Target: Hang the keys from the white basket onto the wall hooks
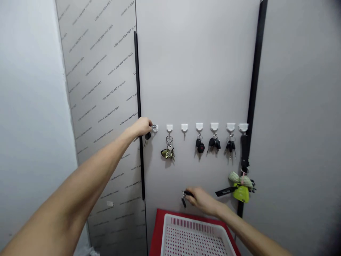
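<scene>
At the leftmost white hook [156,128], my left hand [144,126] pinches the ring of a bunch of keys [147,136]; the keys dangle below the fingers. My right hand [196,200], lower down, is closed around a second set of keys [183,201] with a dark head, held in front of the panel above a basket. Beside the left hand, a key bunch with a gold-coloured fob [167,153] hangs from the second hook [169,128]. The third hook [184,128] bears no keys.
Black-headed keys [200,145] and more bunches hang on hooks to the right. At the far right hangs a yellow-green pouch [241,192] with a black strap. Below, a white perforated basket [197,223] sits on a red surface [159,220]. Black handle strips [138,89] edge the panel.
</scene>
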The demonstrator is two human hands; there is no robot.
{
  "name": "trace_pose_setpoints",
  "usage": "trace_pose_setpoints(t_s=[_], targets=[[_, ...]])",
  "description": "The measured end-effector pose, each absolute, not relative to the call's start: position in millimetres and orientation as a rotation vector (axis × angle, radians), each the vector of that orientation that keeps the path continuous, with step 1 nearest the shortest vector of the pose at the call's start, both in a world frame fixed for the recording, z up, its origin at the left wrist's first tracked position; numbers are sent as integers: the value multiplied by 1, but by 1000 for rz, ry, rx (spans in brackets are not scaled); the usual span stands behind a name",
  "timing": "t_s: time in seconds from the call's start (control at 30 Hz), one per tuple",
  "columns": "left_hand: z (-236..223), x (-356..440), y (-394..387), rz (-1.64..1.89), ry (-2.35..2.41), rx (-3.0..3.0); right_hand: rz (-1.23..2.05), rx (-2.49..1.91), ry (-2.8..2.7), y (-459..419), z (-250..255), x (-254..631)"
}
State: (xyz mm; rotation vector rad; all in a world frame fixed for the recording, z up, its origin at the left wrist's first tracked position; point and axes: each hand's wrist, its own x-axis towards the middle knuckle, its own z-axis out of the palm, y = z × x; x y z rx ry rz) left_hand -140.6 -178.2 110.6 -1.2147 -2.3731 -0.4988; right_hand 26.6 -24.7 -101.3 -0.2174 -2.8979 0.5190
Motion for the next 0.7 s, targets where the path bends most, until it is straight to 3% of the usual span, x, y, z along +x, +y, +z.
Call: trace_pose_setpoints(t_s=[0.13, 0.27, 0.5, 0.7], targets=[[111, -141, -177, -493, -2317, -1218, 682, -241, -2961, -26, -141, 39], [108, -139, -179, -390, -2339, -1192, 648, -341, -2992, -28, -162, 47], [106, -141, -175, -199, -2136, -1294, 700, -352, -2974, -26, -173, 49], [93, -136, -182, -217, -2339, -1345, 736, -350, -2956, -25, -176, 50]])
